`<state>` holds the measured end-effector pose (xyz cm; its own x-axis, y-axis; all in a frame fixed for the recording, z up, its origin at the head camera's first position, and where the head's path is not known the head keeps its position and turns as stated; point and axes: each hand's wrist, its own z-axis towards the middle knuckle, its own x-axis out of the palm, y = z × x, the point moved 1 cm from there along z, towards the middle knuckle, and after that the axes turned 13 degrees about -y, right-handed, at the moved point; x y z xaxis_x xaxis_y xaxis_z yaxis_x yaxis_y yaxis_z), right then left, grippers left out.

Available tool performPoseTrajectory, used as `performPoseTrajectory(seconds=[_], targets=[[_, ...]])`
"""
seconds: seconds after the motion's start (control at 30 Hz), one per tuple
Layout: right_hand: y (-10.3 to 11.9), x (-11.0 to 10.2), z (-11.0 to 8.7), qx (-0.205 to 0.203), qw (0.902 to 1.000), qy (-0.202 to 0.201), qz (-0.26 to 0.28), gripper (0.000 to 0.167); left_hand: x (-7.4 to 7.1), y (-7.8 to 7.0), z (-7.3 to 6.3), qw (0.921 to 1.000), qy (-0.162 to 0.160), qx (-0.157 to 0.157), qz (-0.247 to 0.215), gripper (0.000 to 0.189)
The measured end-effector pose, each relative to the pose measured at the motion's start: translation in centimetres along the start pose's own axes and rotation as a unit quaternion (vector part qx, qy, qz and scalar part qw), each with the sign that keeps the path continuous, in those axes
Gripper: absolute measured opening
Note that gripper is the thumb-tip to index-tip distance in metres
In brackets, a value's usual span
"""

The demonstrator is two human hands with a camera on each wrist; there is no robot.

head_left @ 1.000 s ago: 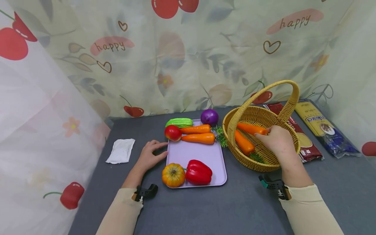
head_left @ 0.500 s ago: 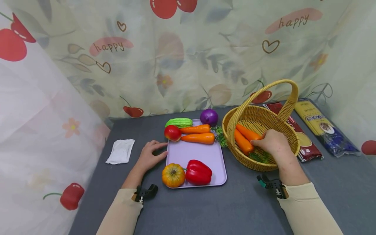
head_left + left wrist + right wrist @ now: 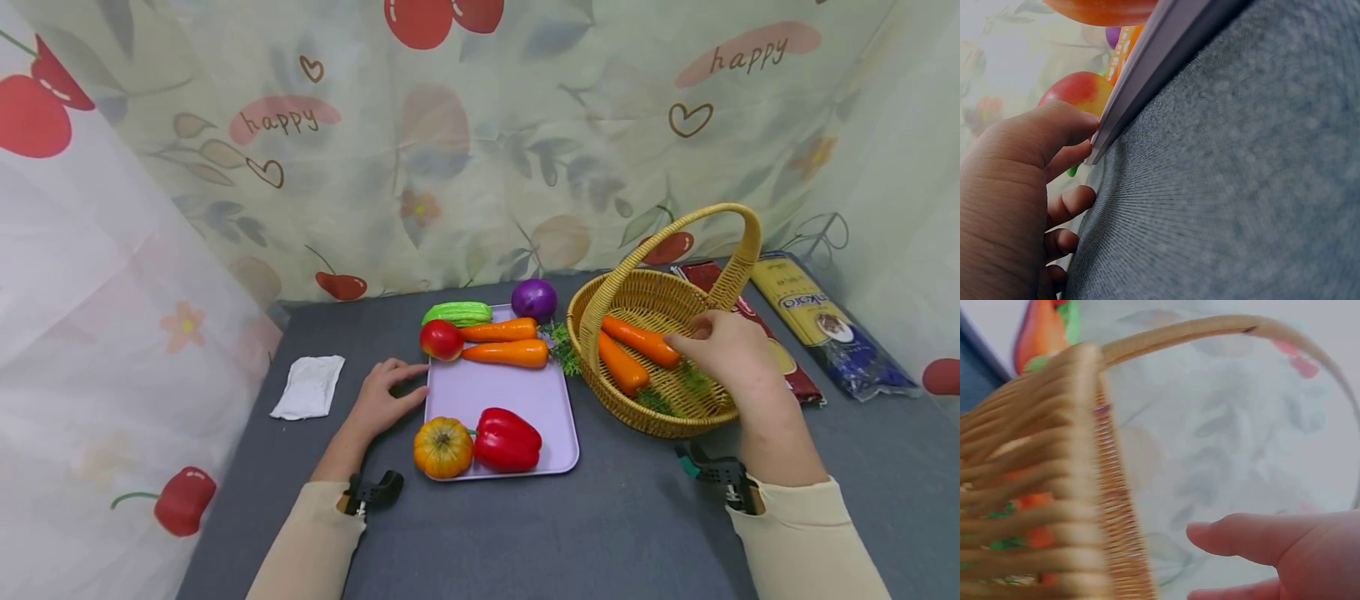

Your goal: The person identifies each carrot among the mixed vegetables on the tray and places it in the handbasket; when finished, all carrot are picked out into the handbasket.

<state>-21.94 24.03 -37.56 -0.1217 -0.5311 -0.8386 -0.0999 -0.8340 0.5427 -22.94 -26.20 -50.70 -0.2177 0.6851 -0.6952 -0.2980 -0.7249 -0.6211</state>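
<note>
My right hand [image 3: 727,350] is over the right part of the wicker basket [image 3: 675,429], thumb and fingers apart with nothing between them, as the right wrist view also shows. Two orange carrots with green tops lie side by side in the basket: an upper carrot [image 3: 641,340] and a lower carrot [image 3: 621,367]. My left hand [image 3: 382,400] rests at the left edge of the lilac tray [image 3: 498,388]. Its thumb touches the tray's rim in the left wrist view, other fingers loosely bent. At the tray's front sit a small pumpkin [image 3: 443,447] and a red bell pepper [image 3: 507,440].
Two more carrots [image 3: 506,353], a red apple-like fruit [image 3: 442,340], a green ridged vegetable [image 3: 459,313] and a purple onion [image 3: 534,299] lie towards the tray's back. Two food packets, one red [image 3: 798,379] and one yellow-blue [image 3: 825,325], lie right of the basket. A white packet [image 3: 307,387] lies left.
My right hand lowered a carrot beside the other one in the basket, let it go, and moved up and to the right. My left hand stays at the tray's edge.
</note>
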Motion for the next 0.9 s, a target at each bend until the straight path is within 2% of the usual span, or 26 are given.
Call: performPoseTrajectory(seconds=[0.27,0.43,0.7,0.8,0.9], targets=[[1.2,-3.5,-2.2,-0.003,0.9969,-0.074,0.027,0.091,0.1,0.2,0.0,1.0,-0.003,0.004,0.001,0.044],[2.1,-5.1,-3.7,-0.006,0.9901,-0.135,0.035,0.089,0.1,0.3,0.0,1.0,-0.003,0.001,0.005,0.043],[4.3,-6.4,-6.8,-0.015,0.9706,-0.236,0.046,0.08,0.0,0.1,0.0,1.0,0.0,-0.006,0.006,0.043],[5.2,-6.6,-8.0,-0.041,0.9599,-0.271,0.06,0.076,0.0,0.1,0.0,0.9999,0.002,-0.008,0.007,0.043],[6.2,-6.6,-9.2,-0.08,0.9452,-0.305,0.085,0.073,0.0,0.1,0.1,0.9999,0.003,-0.009,0.008,0.043]])
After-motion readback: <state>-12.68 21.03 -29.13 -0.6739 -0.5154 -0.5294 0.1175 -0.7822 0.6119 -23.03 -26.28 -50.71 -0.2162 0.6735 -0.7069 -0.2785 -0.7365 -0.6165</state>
